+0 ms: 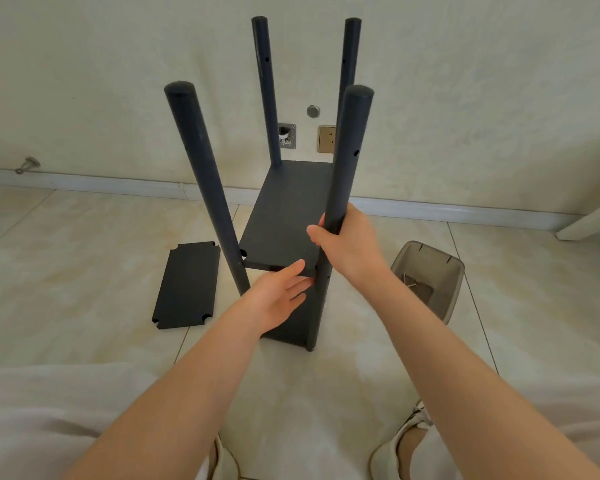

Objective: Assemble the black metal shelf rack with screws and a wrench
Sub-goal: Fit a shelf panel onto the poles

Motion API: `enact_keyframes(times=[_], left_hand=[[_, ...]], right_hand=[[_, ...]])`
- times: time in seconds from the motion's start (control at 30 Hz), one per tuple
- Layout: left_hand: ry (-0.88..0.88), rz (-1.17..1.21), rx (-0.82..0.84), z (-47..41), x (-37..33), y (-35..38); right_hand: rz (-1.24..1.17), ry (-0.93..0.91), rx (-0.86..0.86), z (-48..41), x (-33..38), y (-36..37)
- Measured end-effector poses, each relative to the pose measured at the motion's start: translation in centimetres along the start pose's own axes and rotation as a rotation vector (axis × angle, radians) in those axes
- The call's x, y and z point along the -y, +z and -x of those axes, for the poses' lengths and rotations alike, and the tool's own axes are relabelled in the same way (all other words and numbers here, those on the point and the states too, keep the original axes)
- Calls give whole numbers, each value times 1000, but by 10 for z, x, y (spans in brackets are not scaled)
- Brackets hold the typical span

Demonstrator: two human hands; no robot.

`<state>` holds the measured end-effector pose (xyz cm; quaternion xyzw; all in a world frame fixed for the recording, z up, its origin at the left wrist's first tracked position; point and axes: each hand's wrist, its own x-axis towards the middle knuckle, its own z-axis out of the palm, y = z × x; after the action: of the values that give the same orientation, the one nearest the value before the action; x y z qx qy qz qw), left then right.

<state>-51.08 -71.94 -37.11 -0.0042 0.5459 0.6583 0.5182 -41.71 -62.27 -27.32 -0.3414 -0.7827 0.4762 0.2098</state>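
Note:
The black metal rack [284, 216] stands upright on the tiled floor with several round poles rising from it and a flat shelf panel between them. My right hand [347, 244] grips the near right pole [347, 150] just above that shelf. My left hand [278, 296] has straight fingers that reach under the shelf's front edge and touch it. A second shelf panel lies lower in the rack, mostly hidden behind my left hand. A loose black shelf panel [187, 284] with notched corners lies flat on the floor to the left of the rack.
A grey plastic bin [430, 275] with small metal parts inside sits on the floor to the right. The wall [118, 98] with a socket [326, 138] stands close behind the rack. My knees and shoes fill the bottom of the view.

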Motion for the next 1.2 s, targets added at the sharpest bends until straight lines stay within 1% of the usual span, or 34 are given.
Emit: enact_keyframes(times=[0.07, 0.13, 0.2, 0.27, 0.33, 0.47, 0.83, 1.07, 1.2], left_hand=[[15, -8, -63, -3, -8, -8], [50, -16, -103, -5, -10, -13], [108, -37, -71, -3, -7, -15], [161, -15, 1, -1, -3, -16], [183, 2, 30, 0, -2, -16], [183, -14, 7, -1, -5, -18], [183, -19, -42, 1, -6, -17], [196, -27, -105, 0, -2, -16], [208, -11, -95, -1, 0, -16]], right_hand=[[34, -17, 44, -3, 5, 5], [66, -46, 147, -7, 10, 6], [61, -74, 282, -12, 12, 1], [27, -102, 363, -14, 10, -4], [-15, -124, 345, -13, 5, -6], [-15, -167, 274, -10, -1, 2], [-18, -180, 274, -14, -3, 6], [-14, -189, 266, -14, -3, 8], [-15, -181, 263, -14, -5, 8]])
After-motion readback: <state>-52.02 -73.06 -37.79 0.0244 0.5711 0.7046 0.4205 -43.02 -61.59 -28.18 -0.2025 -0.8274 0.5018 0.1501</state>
